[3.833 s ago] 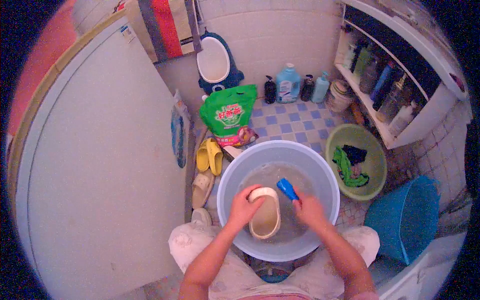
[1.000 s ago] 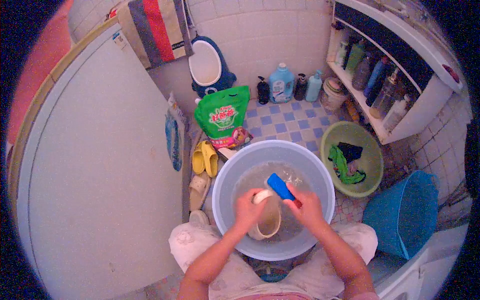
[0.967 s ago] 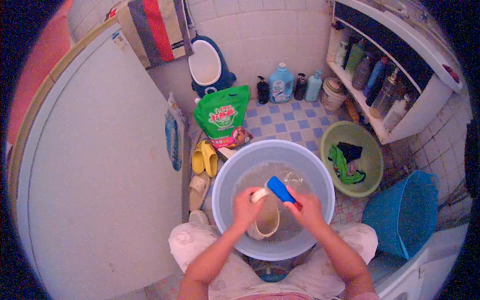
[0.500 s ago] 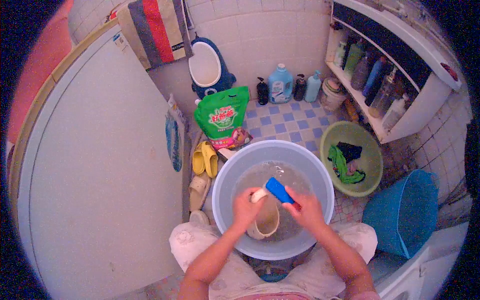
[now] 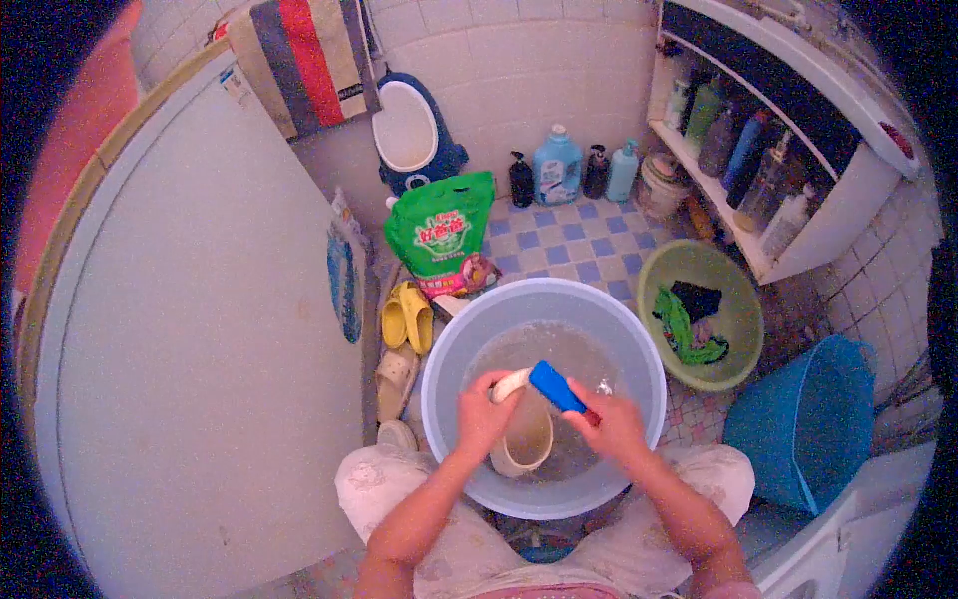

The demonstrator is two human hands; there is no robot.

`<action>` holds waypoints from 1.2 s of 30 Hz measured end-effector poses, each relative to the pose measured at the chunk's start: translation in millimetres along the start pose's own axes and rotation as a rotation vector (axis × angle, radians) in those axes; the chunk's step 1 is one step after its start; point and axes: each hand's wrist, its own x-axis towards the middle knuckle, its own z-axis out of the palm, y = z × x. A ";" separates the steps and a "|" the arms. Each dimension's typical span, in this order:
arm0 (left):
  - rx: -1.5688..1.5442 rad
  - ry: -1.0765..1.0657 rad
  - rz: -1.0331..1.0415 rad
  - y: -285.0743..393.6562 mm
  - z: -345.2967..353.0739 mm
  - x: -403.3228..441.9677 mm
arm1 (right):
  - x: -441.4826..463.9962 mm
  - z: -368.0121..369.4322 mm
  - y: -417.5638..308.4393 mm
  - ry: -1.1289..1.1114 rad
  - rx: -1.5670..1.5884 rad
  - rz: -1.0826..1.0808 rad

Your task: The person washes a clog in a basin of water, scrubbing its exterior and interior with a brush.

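Over a large pale blue basin of murky water, my left hand grips a cream clog-like shoe by its upper end. The shoe is tilted, with its opening visible and its lower end at the water. In my right hand is a blue brush, its head against or very near the shoe's upper edge. The bristles are hidden. Both hands are closed around what they hold, and they are close together near the basin's middle.
Beyond the basin are a green detergent bag, yellow clogs and a beige clog. A green basin with clothes and a blue bucket stand at right. Bottles line the wall; a white door fills the left.
The blue brush has moved from beside the shoe to its upper end, and my right hand has shifted slightly left. The shoe is more tilted than in the oldest frame. Both hands keep their hold.
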 end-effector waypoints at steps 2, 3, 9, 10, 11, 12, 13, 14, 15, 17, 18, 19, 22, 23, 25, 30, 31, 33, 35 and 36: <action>0.015 -0.046 0.015 5.7 -0.3 -2.8 | -5.2 2.9 -6.6 0.018 0.075 0.001; 0.030 -0.092 0.034 9.0 -0.2 -3.8 | -2.3 -0.2 -13.6 0.018 0.077 0.001; -0.054 -0.112 0.043 6.1 5.9 -7.3 | 16.2 -4.5 -10.2 0.012 0.114 0.091; -0.054 -0.111 0.043 7.9 2.7 -7.4 | 14.1 -2.9 -3.8 0.049 0.171 0.038; -0.093 -0.110 -0.039 9.8 -2.0 -7.6 | 11.7 -3.1 1.0 0.085 0.228 -0.014; -0.132 -0.109 -0.122 11.4 -6.3 -6.8 | 9.1 -4.9 5.5 0.086 0.228 -0.013; -0.131 -0.110 -0.123 6.8 -7.3 -4.3 | 6.1 -7.2 10.6 0.058 0.221 -0.011; -0.099 -0.086 -0.053 -0.9 -7.2 -1.3 | 4.5 -8.0 12.8 0.028 0.213 -0.010; -0.067 -0.060 0.014 0.1 -9.7 -1.6 | 3.7 -10.4 9.5 0.023 0.213 -0.010; -0.037 -0.106 -0.005 8.4 -7.7 -7.9 | 5.3 -17.7 -2.2 -0.059 0.123 0.021; -0.005 -0.155 -0.021 14.8 -6.3 -9.4 | 8.1 -15.9 -6.2 -0.058 0.124 0.020; -0.005 -0.155 -0.019 15.9 -4.7 -9.2 | 11.7 -12.9 -10.7 -0.028 0.153 -0.037; 0.039 -0.237 -0.070 7.3 2.7 -7.2 | 15.4 -13.8 -11.6 0.000 0.150 -0.104; -0.023 -0.183 -0.085 -4.4 6.4 -6.3 | 15.6 -14.9 -11.3 -0.003 0.120 -0.115; -0.084 -0.132 -0.099 -11.0 4.2 -2.4 | 11.6 -10.7 4.8 0.011 0.139 -0.129; -0.039 -0.138 0.045 0.8 -9.7 -0.5 | 4.6 -15.9 7.2 -0.012 0.078 -0.098; -0.038 -0.136 0.043 9.1 -9.7 -5.4 | 5.4 -14.2 2.8 0.005 0.056 -0.147; 0.082 -0.170 0.004 24.1 -3.1 -13.1 | 9.5 -12.6 -8.1 0.024 0.035 -0.196; 0.046 -0.145 0.039 19.1 -0.7 -12.6 | 15.4 -13.2 -18.5 -0.011 -0.015 -0.069; 0.011 -0.119 0.076 15.3 0.8 -11.9 | 15.7 -11.0 -15.8 -0.009 -0.016 -0.069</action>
